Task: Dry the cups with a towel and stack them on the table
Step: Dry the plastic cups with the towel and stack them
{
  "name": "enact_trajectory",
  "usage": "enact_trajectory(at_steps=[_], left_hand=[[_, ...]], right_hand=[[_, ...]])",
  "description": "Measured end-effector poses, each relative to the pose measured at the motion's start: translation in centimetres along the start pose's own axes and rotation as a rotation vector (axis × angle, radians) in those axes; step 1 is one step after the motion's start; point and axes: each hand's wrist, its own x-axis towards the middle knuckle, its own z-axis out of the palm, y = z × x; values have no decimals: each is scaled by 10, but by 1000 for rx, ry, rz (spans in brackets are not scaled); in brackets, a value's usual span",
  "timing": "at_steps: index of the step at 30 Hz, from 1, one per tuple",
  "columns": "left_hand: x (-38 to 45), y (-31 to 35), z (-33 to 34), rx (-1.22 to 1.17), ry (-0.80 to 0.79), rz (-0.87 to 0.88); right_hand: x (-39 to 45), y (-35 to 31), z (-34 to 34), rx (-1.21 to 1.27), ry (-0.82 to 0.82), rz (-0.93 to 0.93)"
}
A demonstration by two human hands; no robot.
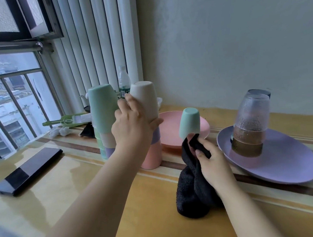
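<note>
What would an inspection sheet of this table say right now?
Surface: yellow striped table, glossy.
Job's things: beige cup tops one inverted stack; green-topped stack beside it; small green cup upside down on pink plate; glass cups on purple plate; black towel.
Clutter: black flat case, water bottle, green brush set.
Hands: left hand grips beige cup; right hand holds towel.
Cables: nothing seen.
Surroundings: window, radiator, wall.
</note>
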Motion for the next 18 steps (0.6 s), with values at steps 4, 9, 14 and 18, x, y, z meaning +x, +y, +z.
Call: enact_trajectory(at_steps=[4,9,14,18], left_hand=[[-3,-3,3,-65,9,2],[-9,-6,4,-121,107,27],[-37,7,26,-354,359,661],[-44,37,62,-513,-149,418]], right_hand=[[2,2,0,-14,5,-2],[3,4,0,-15,3,-12],[7,7,-3,-5,33,-17],[13,10,-10,73,171,10]])
